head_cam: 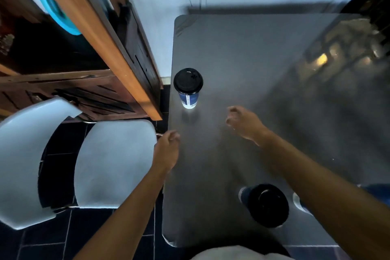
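Head view: a grey table [242,59] fills the middle and right of the frame. The far cup [188,88] stands upright at the table's left edge, just above centre; it is blue with a black lid [188,80]. A white label [187,100] on its side is too small and blurred to read.

The left hand [166,150] hangs over the table's left edge, below that cup and apart from it, fingers loosely curled around nothing. The right hand [242,122] hovers right of and below the cup, clear of it, fingers also loosely bent and empty.

At lower right a near cup [268,205], black-lidded, stands upright beside the right forearm; a third cup [298,201] peeks from behind that arm. Two pale chairs [114,162] sit at lower left, and a wooden cabinet [118,59] is at upper left.
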The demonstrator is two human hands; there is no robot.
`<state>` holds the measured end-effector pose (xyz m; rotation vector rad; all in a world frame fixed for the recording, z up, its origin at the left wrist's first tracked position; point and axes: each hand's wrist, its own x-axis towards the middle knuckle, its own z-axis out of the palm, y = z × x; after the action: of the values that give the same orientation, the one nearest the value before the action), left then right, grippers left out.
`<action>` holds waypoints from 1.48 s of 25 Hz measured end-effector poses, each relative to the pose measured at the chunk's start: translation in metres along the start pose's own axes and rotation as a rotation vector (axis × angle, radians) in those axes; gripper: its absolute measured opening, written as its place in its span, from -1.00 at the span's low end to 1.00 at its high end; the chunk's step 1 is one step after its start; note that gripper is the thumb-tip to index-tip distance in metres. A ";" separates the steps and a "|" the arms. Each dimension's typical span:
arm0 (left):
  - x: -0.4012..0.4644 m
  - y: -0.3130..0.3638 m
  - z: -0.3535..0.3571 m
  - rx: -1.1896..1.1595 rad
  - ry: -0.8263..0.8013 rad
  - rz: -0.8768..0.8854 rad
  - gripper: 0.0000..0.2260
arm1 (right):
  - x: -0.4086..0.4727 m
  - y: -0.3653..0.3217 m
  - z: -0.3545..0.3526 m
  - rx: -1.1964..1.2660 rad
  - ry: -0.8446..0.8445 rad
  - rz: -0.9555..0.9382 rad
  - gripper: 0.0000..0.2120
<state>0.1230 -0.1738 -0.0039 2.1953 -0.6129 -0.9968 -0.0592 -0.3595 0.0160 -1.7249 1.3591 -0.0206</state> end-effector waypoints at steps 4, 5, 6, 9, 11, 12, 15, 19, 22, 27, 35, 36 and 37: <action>-0.074 -0.017 0.016 -0.025 -0.186 0.219 -0.77 | -0.077 0.019 -0.025 0.200 0.091 -0.060 -0.79; -0.089 -0.020 0.023 -0.044 -0.276 0.258 -0.75 | -0.098 0.024 -0.030 0.270 0.104 -0.078 -0.82; -0.103 -0.023 0.031 -0.064 -0.358 0.298 -0.67 | -0.118 0.033 -0.033 0.327 0.129 -0.094 -0.80; -0.130 -0.038 0.055 -0.035 -0.491 0.465 -0.31 | -0.174 0.067 -0.033 0.309 0.313 -0.112 -0.73; -0.141 -0.043 0.068 0.021 -0.530 0.576 -0.11 | -0.205 0.092 -0.026 0.250 0.404 -0.107 -0.58; -0.146 -0.043 0.074 0.039 -0.535 0.615 -0.04 | -0.218 0.104 -0.021 0.269 0.390 -0.135 -0.46; -0.162 -0.043 0.095 0.057 -0.512 0.667 -0.01 | -0.244 0.139 -0.002 0.235 0.297 -0.313 -0.25; -0.178 -0.037 0.113 0.045 -0.477 0.657 -0.07 | -0.247 0.166 0.009 0.104 0.163 -0.402 -0.14; -0.191 -0.020 0.123 -0.019 -0.419 0.568 -0.08 | -0.239 0.172 0.011 0.115 0.132 -0.442 -0.19; -0.212 0.011 0.131 -0.127 -0.291 0.425 -0.25 | -0.234 0.169 0.002 0.343 0.092 -0.416 -0.38; -0.239 0.025 0.122 -0.623 -0.386 -0.086 -0.61 | -0.226 0.168 -0.003 0.680 -0.165 -0.043 -0.64; -0.242 0.023 0.123 -0.630 -0.386 -0.089 -0.59 | -0.228 0.167 0.000 0.734 -0.181 -0.029 -0.68; -0.244 0.023 0.124 -0.641 -0.383 -0.084 -0.60 | -0.229 0.166 0.002 0.775 -0.197 -0.016 -0.72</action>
<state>-0.1246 -0.0799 0.0680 1.4877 -0.3001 -1.4399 -0.2748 -0.1762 0.0202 -1.0487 0.9999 -0.3342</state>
